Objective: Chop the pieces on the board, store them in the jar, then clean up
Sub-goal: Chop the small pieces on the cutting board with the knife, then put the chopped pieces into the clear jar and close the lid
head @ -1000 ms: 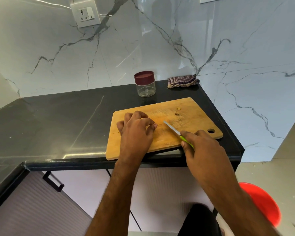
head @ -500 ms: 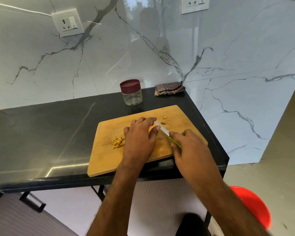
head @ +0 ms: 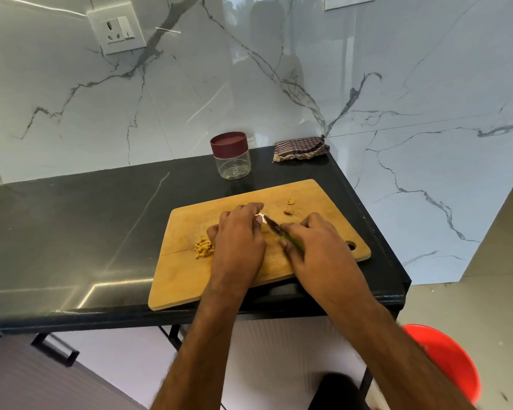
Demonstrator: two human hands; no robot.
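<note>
Soft daylight is filling the scene evenly, perhaps coming from a window mirrored in the glossy marble wall (head: 279,84). Glare is streaking across the dark countertop (head: 71,232) near its front edge. Shadows are staying faint. The wide lens is bending lines at the edges, and the knife blade (head: 271,224) is blurring slightly.

A wooden board (head: 187,279) is lying flat on the counter's near right part. A small heap of chopped yellowish pieces (head: 203,247) is sitting on its left half, and two bits (head: 289,206) are lying near its far edge. A green-handled knife (head: 274,226) is slanting over the middle. A clear jar (head: 232,160) with a maroon lid is standing upright behind the board.
</note>
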